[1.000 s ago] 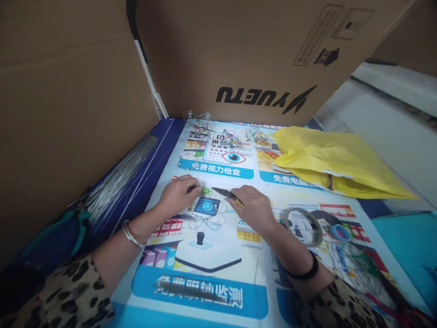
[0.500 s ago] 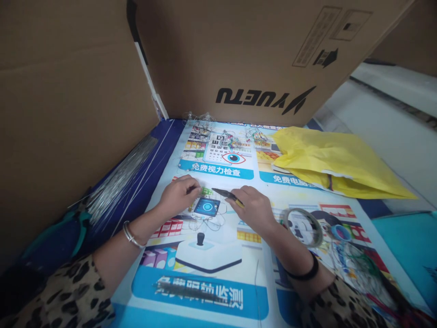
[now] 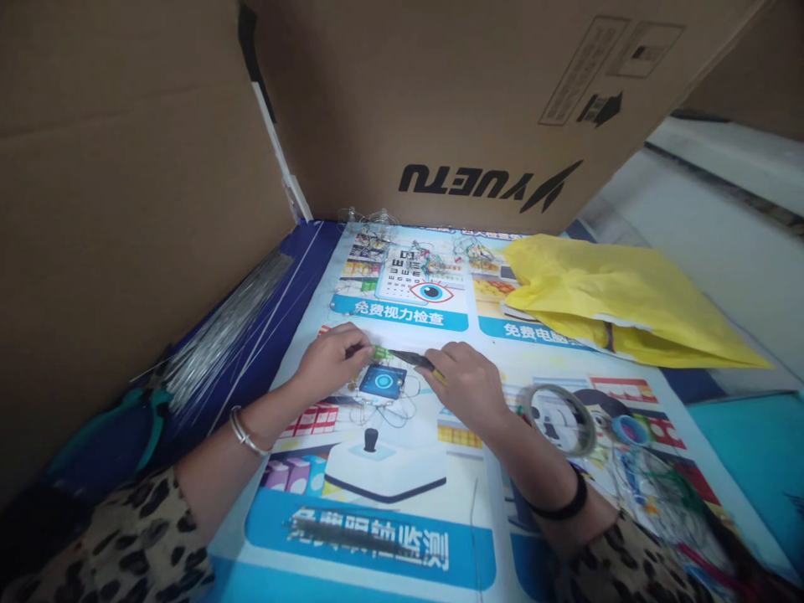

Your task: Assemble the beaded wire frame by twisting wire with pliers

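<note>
My left hand (image 3: 336,360) is closed in a pinch over the printed sheet, at the edge of a thin looped wire piece (image 3: 402,408) with tiny beads. What lies between its fingertips is mostly hidden. My right hand (image 3: 471,381) grips a dark, pointed pair of tweezers (image 3: 411,358) with a yellowish handle. Their tip points left and lies close to the left fingertips; whether it touches the wire is too small to tell. Wire loops spread below both hands, over the blue printed square.
A bundle of straight wires (image 3: 232,327) and teal-handled pliers (image 3: 154,419) lie left. Tangled wire pieces (image 3: 433,255) are at the back, before a cardboard wall (image 3: 389,100). Right are a yellow bag (image 3: 628,293), a tape roll (image 3: 587,423) and a clear bag of wires (image 3: 653,486).
The tweezers' tip has moved slightly left and down, closer to the left fingertips. The left hand has shifted a little to the right. The view has moved slightly.
</note>
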Motion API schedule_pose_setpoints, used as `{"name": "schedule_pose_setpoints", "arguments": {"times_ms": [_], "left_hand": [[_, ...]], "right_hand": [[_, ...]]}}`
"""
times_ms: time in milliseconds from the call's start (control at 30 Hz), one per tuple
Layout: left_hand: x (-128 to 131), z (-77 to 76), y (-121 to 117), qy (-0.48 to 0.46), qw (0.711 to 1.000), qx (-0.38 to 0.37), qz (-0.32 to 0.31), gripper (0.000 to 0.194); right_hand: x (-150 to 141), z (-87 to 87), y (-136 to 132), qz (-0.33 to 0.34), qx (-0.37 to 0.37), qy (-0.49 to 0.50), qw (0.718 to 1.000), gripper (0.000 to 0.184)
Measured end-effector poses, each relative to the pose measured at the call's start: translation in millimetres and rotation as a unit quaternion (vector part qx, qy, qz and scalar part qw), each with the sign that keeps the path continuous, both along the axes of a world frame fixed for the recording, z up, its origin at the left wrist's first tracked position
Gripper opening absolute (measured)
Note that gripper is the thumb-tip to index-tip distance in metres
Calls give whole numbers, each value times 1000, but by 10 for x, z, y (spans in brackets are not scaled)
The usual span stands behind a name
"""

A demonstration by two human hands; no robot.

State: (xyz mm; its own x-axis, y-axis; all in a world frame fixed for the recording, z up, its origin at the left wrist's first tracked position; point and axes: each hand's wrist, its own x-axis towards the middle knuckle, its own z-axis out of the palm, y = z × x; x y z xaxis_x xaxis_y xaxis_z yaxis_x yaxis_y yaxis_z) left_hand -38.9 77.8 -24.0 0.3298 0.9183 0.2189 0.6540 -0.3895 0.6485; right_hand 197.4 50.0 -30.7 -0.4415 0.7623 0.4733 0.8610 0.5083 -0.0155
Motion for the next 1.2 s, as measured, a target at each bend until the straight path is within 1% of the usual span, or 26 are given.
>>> {"name": "schedule_pose_setpoints", "arguments": {"times_ms": [133, 267, 500, 767, 1033, 1200], "left_hand": [[-4, -13, -1, -5, 1000, -2, -5, 16], [-11, -24, -1, -8, 1000, -2, -10, 15], [-4, -15, 5, -22, 1000, -1, -20, 16], [1, 4, -4, -34, 999, 2, -27, 17], [2, 29, -6, -41, 999, -1, -23, 19], [6, 38, -10, -43, 999, -3, -16, 17]], "right_hand": [[-11, 18, -5, -1, 11, -17, 1000, 23], [-32, 61, -20, 2, 5, -47, 999, 21], [-61, 106, -32, -5, 14, -84, 996, 22], [-60, 119, -40, -4, 19, -95, 995, 23], [-54, 134, -38, 3, 27, -96, 995, 22], [-46, 135, -41, 11, 34, -90, 995, 21]]}}
